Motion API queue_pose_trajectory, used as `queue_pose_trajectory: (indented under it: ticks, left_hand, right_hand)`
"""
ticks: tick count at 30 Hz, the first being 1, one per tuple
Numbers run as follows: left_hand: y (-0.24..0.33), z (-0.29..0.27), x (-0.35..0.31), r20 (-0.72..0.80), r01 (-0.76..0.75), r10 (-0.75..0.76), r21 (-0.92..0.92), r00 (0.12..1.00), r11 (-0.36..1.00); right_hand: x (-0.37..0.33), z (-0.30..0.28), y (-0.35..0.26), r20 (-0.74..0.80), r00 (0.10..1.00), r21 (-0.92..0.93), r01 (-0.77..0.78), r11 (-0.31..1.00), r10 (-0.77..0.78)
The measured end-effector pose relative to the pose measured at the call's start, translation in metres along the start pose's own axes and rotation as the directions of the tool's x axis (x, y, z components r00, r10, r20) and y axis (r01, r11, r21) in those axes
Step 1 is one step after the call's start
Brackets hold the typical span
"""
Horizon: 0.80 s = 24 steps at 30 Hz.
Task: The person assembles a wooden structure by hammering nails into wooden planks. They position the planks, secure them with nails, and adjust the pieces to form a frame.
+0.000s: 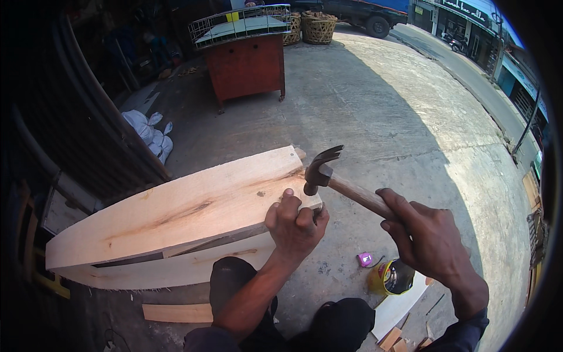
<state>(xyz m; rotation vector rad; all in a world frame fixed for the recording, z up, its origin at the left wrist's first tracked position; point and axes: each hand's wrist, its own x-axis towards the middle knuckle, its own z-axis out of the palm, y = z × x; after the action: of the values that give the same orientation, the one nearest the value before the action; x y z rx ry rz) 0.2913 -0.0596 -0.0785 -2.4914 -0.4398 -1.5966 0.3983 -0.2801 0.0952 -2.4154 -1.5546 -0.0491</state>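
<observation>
A long pale wooden board point(193, 202), with brown knots and streaks, lies on a slant from the left to the middle. My left hand point(296, 226) is closed at its right end, with curled fingers over the near edge; whether a nail is between them I cannot make out. My right hand point(428, 234) grips the wooden handle of a claw hammer point(319, 173). The hammer's striking face points down close above the board's end, just beyond my left fingers, its claw upward. Beneath the board is a second pale plank point(193, 261), joined in a narrow frame.
A yellow can point(384, 278) and a purple tape measure point(365, 259) are on the concrete by my knees. Wood offcuts point(396, 340) lie near a white board point(399, 308). Farther off are a red wheeled cart point(246, 73), white sacks point(152, 135) and woven baskets point(318, 28).
</observation>
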Motion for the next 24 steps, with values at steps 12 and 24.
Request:
queue_pose_trajectory:
  ticks: [12, 24]
  left_hand:
    - [0.001, 0.007, 0.001, -0.077, 0.015, -0.015, -0.003, 0.997, 1.0]
    - [0.0, 0.006, 0.003, -0.148, -0.023, 0.011, -0.079, 0.989, 0.997]
  right_hand:
    - [-0.013, 0.013, 0.002, -0.499, 0.791, 0.576, -0.004, 0.818, 0.355]
    - [0.001, 0.012, -0.014, -0.129, 0.992, -0.014, 0.0, 1.0, -0.002]
